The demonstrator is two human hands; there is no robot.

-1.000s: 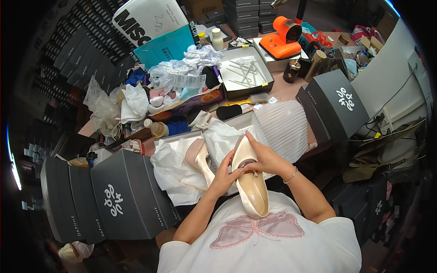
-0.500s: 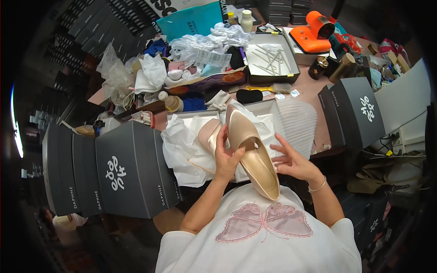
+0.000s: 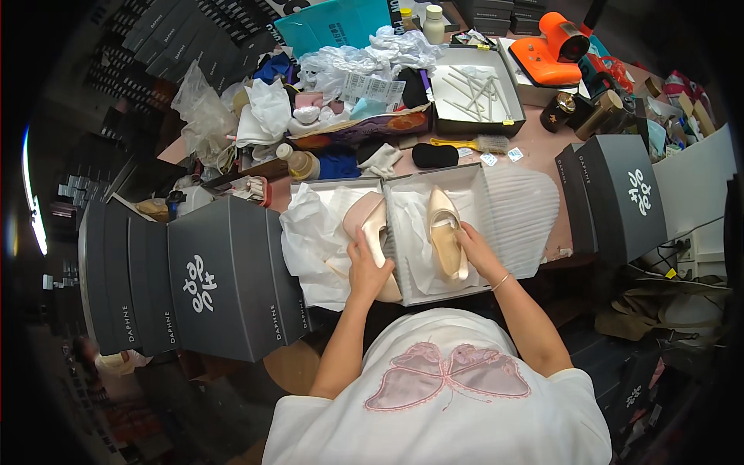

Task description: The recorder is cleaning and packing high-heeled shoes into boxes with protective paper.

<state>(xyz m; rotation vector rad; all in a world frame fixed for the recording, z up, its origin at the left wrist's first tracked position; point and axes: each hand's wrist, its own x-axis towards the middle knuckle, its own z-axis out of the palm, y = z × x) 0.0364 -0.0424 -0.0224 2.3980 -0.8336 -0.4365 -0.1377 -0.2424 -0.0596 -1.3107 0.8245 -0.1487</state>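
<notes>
My left hand (image 3: 369,267) is closed around a pale beige pointed shoe (image 3: 364,209), which lies tilted over tissue paper at the left half of an open shoebox (image 3: 474,177). In the right half, the matching shoe (image 3: 442,208) rests on white tissue paper (image 3: 412,260) with its toe pointing away from me. My right hand (image 3: 479,249) grips that shoe's right side near the middle. More crumpled tissue (image 3: 306,232) spills over the left part of the box. The fingertips of both hands are partly hidden by the shoes.
Dark grey shoeboxes (image 3: 225,279) stand at the left, others (image 3: 620,198) at the right. A ridged white sheet (image 3: 523,217) lies beside the open box. Behind are a yellow-handled brush (image 3: 457,144), a tray of white sticks (image 3: 477,85), a bottle (image 3: 298,161) and an orange device (image 3: 550,54).
The shoe held in front of me has gone down into the right half of the box, now in my right hand. My left hand has moved onto the other shoe.
</notes>
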